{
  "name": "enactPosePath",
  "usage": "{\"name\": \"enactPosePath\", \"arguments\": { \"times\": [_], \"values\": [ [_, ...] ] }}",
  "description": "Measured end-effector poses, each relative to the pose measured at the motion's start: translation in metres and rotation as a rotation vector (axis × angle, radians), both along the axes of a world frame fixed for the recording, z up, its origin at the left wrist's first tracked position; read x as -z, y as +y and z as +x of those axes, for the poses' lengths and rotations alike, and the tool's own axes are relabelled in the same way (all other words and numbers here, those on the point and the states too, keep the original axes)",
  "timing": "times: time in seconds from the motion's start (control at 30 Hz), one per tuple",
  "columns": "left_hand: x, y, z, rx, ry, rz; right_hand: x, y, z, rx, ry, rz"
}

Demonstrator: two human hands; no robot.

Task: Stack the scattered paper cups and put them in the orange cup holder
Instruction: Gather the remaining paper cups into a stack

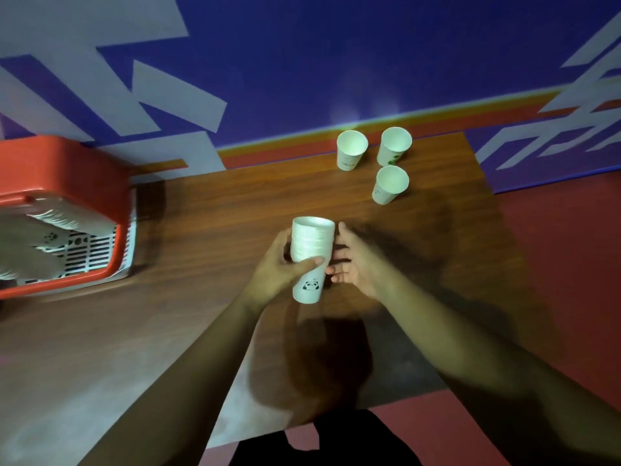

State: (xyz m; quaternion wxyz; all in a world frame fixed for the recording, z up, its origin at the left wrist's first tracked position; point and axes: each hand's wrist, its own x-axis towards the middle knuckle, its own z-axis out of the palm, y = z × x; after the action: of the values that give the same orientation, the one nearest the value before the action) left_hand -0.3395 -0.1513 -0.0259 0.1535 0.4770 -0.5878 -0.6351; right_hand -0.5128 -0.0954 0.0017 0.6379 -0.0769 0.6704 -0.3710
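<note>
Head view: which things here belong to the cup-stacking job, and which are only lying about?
Belong to the job:
stack of cups, gripped by the left hand, with the right hand beside it
back left cup, back right cup, nearer cup
orange cup holder

Only surroundings:
wooden table
blue patterned wall
red floor

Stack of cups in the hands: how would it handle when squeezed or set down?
Probably light: the left hand holds the stack of cups tilted with a thumb across its front. Likely stiffer than a single cup, since many nested rims show near its top. Tall with a narrow base, so it may tip if set on the table carelessly.
</note>
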Motion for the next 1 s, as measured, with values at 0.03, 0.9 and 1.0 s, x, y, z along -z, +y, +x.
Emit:
{"name": "enactPosePath", "arguments": {
  "times": [0.03,0.9,1.0],
  "values": [
    [0.001,-0.004,-0.011,-0.038,0.027,0.011,-0.005,-0.003,-0.015,-0.031,0.067,-0.002],
    [0.023,-0.029,-0.087,0.018,-0.175,-0.059,0.025,-0.055,-0.16,0.136,0.555,-0.368],
    [0.02,-0.034,-0.088,0.054,-0.187,-0.114,0.012,-0.055,-0.149,0.079,0.319,-0.358]
  ]
}}
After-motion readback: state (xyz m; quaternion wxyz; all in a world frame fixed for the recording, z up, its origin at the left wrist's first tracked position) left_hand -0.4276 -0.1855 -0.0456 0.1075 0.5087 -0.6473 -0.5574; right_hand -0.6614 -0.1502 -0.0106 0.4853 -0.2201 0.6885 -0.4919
